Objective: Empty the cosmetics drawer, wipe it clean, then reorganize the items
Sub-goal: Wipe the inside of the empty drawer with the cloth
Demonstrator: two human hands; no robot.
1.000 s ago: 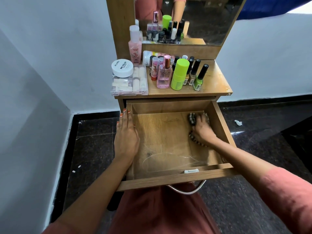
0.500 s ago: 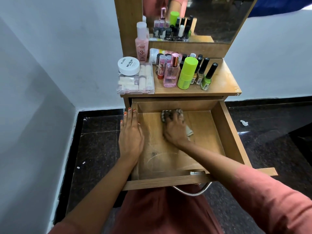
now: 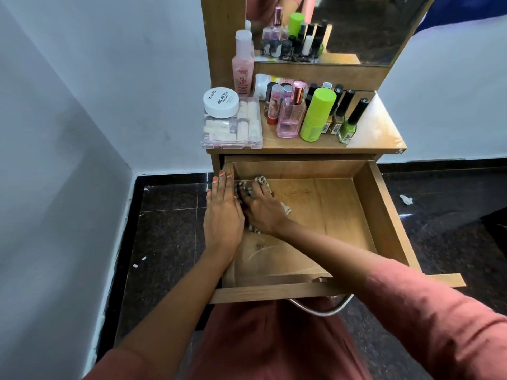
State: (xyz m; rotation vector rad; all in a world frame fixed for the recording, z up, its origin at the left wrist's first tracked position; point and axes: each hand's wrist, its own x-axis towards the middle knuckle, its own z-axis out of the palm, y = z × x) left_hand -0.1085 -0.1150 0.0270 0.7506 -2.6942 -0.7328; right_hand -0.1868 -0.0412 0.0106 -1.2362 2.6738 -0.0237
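Clutched a bunched checked cloth (image 3: 260, 181) in the right grip (image 3: 263, 209), fingers bent over it, and pressed it onto the floor of the drawer (image 3: 384, 215) in the back left corner. Laid the left grip (image 3: 223, 218) flat and released on top of the drawer's left wall, fingers straight and together, tips near the back corner, grasping nothing. Put the two grips side by side, touching or nearly so; could not tell which.

Saw only scraps of the cloth: a checked fold past the fingertips, a pale corner beside the hand, another bit under the heel of the palm. Lost part of the drawer's front edge behind the right forearm and its pink sleeve (image 3: 439, 325). Made out "NAIL POLISH" on the white round jar (image 3: 220, 102); could not read the other labels.

Found the drawer pulled out, bare wood inside with faint curved scuffs, a metal handle (image 3: 321, 311) under its front. Noted the cosmetics standing on the worktop (image 3: 375, 124) above:
- the jar on top of a clear box (image 3: 233, 130) at the left
- a tall pink bottle (image 3: 242, 64) behind them
- a pink perfume bottle (image 3: 290, 116) just beside a lime-green tube (image 3: 317, 116)
- black-capped nail polish bottles (image 3: 349, 124) to the right

Caught the same bottles reflected in the mirror (image 3: 370, 28) at the back. Took in pale walls (image 3: 82, 105) meeting at a corner on the left, a dark speckled floor (image 3: 164, 229) below, and a white scrap (image 3: 405, 199) lying on it to the right.
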